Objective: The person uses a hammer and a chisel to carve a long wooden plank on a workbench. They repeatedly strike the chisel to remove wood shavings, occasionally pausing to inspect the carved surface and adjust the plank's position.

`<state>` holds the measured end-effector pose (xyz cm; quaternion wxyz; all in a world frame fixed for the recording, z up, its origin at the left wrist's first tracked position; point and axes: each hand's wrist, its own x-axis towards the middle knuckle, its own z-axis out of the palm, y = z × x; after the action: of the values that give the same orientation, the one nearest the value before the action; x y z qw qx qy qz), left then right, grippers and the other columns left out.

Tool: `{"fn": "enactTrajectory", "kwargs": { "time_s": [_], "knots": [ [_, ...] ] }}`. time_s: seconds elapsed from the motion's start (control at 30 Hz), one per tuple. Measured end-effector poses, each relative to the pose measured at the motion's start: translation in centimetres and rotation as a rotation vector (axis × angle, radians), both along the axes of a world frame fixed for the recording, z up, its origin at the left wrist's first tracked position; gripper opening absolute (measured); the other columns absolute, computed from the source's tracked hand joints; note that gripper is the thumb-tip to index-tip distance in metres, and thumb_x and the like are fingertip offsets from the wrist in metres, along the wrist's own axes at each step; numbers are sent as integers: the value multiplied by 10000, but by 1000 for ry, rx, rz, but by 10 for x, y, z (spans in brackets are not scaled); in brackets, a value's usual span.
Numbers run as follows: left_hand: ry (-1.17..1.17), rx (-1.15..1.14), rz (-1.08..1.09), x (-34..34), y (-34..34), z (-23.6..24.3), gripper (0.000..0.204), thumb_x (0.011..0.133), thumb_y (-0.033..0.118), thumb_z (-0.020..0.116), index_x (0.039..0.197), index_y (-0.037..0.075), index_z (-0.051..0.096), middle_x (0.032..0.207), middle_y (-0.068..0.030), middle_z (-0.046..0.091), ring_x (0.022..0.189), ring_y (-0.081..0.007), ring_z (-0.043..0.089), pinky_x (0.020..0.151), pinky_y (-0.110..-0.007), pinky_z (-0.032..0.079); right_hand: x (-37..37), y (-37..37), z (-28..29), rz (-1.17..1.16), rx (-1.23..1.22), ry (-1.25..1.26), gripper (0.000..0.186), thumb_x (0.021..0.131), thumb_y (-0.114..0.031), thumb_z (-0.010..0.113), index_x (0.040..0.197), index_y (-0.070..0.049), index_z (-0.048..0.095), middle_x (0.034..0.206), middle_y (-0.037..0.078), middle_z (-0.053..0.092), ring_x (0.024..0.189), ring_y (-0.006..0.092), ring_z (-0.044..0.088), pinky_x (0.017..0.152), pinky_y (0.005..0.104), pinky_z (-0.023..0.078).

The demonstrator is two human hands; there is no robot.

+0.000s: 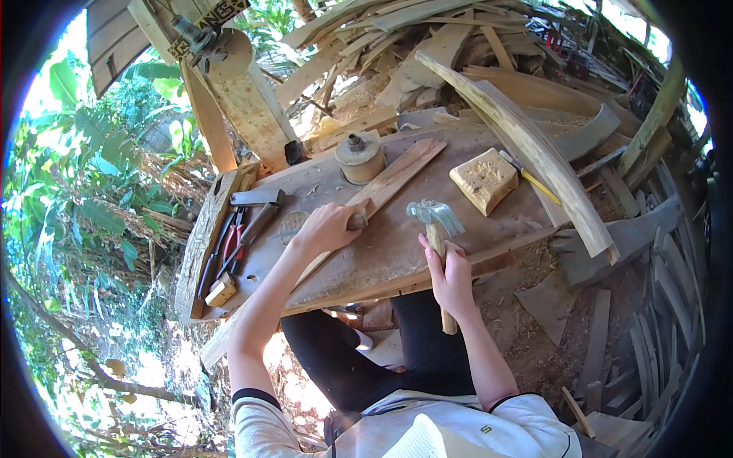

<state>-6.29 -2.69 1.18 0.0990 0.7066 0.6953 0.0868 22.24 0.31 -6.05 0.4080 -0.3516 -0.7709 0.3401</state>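
My right hand is closed round the wooden handle of a claw hammer, its metal head raised above the front part of the workbench. Across the bench, slantwise, lies a long narrow plank. Over this plank my left hand is closed on a short wooden piece with a rounded end; its other end is hidden, so its kind does not show. The hammer head is apart from that piece, to its right. Partly behind my left wrist is a flat round object.
A round canister with a metal stem stands behind the plank. Rightward lie a wood block, a yellow-handled tool and a long curved timber. Red-handled pliers and other tools lie left. Scrap wood is heaped behind.
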Motion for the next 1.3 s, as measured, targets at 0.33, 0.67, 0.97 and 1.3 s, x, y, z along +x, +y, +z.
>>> {"fn": "enactTrajectory", "kwargs": {
  "time_s": [0.33, 0.67, 0.97, 1.3],
  "knots": [
    [57, 54, 28, 4, -2, -5, 651, 810, 212, 715, 1445, 149, 584, 855, -242, 708, 810, -438, 686, 763, -519, 553, 1, 1, -3, 14, 10, 21, 328, 1069, -224, 527, 1279, -54, 712, 875, 145, 642, 887, 330, 594, 863, 414, 466],
    [214, 115, 168, -28, -7, -4, 634, 903, 529, 682, 1319, 53, 633, 977, -233, 706, 887, -422, 692, 775, -501, 556, 3, -1, 3, 44, 2, 40, 308, 1073, -198, 529, 1260, -27, 704, 963, 167, 686, 853, 313, 583, 858, 396, 465],
    [234, 301, 151, -64, -20, -34, 437, 963, 327, 676, 1273, 24, 618, 1164, -189, 630, 1080, -385, 635, 916, -476, 521, 4, -1, 6, 63, -94, -11, 302, 1050, -222, 572, 1259, -46, 700, 1019, 156, 719, 1025, 365, 619, 936, 452, 464],
    [91, 303, 229, -65, -72, -7, 293, 912, 304, 757, 982, 20, 736, 994, -137, 670, 938, -351, 661, 864, -458, 526, 7, 3, 2, 52, -30, 14, 300, 1044, -217, 582, 1259, -42, 697, 1009, 160, 718, 1005, 371, 622, 928, 448, 463]
  ]
}}
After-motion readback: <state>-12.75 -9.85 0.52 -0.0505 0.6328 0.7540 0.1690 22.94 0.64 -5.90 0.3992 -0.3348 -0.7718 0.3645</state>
